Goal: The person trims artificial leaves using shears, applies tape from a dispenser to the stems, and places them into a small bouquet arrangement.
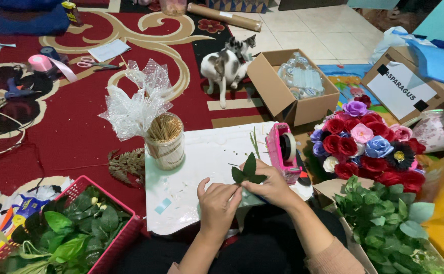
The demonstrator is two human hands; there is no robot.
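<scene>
At frame centre, a small green leaf sprig (pixel 248 172) lies over a white board (pixel 201 157); a pink tape dispenser (pixel 283 151) stands right of it.

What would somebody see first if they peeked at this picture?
Probably the big bunch of red, pink, purple and blue flowers at the right, beside the white board. Next, the grey-and-white cat standing on the red carpet by an open cardboard box. In front, the left hand and right hand hold a green leaf sprig together.

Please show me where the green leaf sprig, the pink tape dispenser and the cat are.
green leaf sprig (pixel 248 171), head view, top leaf.
pink tape dispenser (pixel 278 152), head view, side wall.
cat (pixel 222 66), head view, back.
</scene>
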